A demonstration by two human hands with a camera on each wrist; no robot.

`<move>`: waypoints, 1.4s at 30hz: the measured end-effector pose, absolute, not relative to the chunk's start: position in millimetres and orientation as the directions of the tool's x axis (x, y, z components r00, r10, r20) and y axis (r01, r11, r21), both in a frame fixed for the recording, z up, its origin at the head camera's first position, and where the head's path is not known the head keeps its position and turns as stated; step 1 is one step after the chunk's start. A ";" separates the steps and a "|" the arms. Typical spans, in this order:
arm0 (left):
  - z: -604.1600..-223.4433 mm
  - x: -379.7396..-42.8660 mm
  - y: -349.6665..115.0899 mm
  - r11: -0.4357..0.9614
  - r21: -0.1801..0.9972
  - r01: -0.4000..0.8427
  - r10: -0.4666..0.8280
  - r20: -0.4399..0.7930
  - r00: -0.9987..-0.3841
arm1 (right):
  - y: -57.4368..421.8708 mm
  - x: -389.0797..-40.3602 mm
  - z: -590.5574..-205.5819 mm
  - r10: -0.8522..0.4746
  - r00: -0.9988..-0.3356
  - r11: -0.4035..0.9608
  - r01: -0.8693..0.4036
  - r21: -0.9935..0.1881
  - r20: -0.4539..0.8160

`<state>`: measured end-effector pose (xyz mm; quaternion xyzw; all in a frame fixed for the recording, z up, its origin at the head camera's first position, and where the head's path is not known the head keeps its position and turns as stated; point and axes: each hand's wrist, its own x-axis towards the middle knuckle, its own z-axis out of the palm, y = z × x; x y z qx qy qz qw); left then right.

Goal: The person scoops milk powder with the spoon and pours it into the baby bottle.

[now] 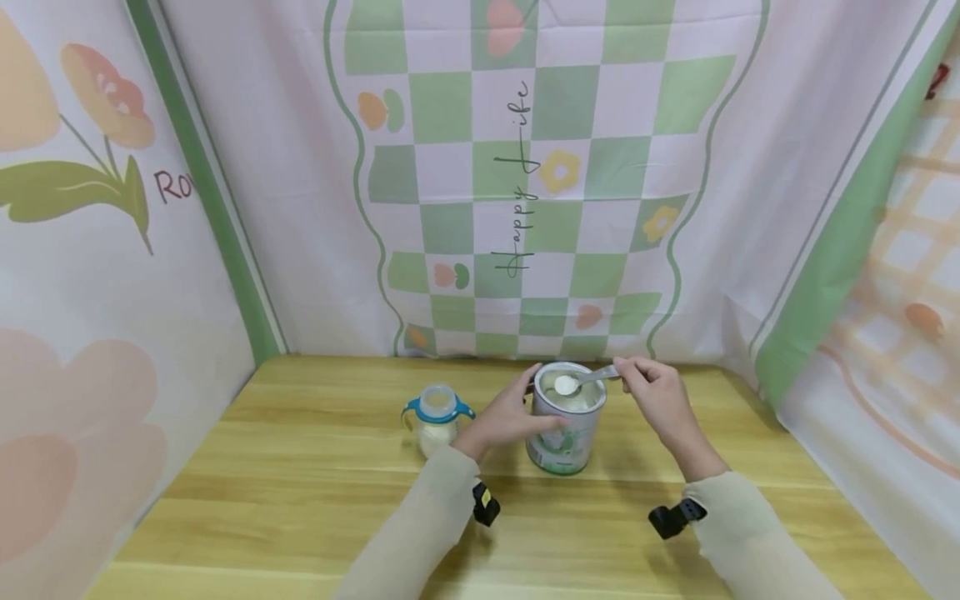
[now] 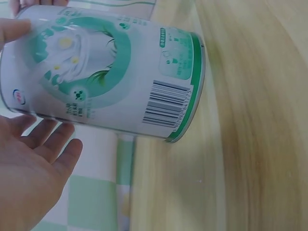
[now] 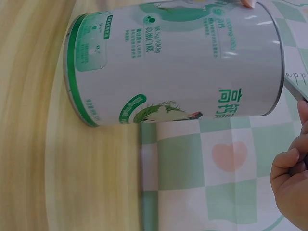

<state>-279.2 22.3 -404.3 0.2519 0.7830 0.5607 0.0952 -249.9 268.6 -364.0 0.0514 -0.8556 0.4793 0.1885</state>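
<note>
A white and green milk powder can [image 1: 562, 446] stands without its lid on the wooden table. My left hand [image 1: 508, 419] grips its side, thumb on the near face and fingers around the left. In the left wrist view the can's barcode [image 2: 166, 104] faces the camera. Between thumb and fingers, my right hand [image 1: 662, 404] pinches the handle of a metal spoon [image 1: 600, 374]. A heap of white powder [image 1: 566, 384] fills the spoon's bowl, which lies over the can's opening. Only the handle [image 3: 294, 87] shows in the right wrist view, at the can's rim.
Left of the can stands a clear bottle [image 1: 437, 437] with a blue two-handled collar [image 1: 438, 407] and pale contents. The wooden table [image 1: 300, 475] ends at a patterned curtain [image 1: 525, 208] behind the can. More curtains hang at both sides.
</note>
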 end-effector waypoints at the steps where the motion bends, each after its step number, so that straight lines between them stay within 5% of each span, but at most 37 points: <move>1: -402.5 -278.5 20.7 0.252 0.923 0.291 0.502 0.133 -0.855 | 267.6 -250.0 -362.8 0.090 -0.920 0.535 -0.278 -0.798 0.381; 18: -378.2 -282.5 -7.5 0.283 0.841 0.461 0.503 0.279 -0.818 | 242.6 -252.8 -345.1 0.056 -0.886 0.470 -0.384 -0.795 0.461; 42: -364.2 -276.3 -69.5 0.354 0.800 0.485 0.434 0.319 -0.843 | 188.6 -255.2 -341.1 -0.098 -0.855 0.449 -0.495 -0.744 0.509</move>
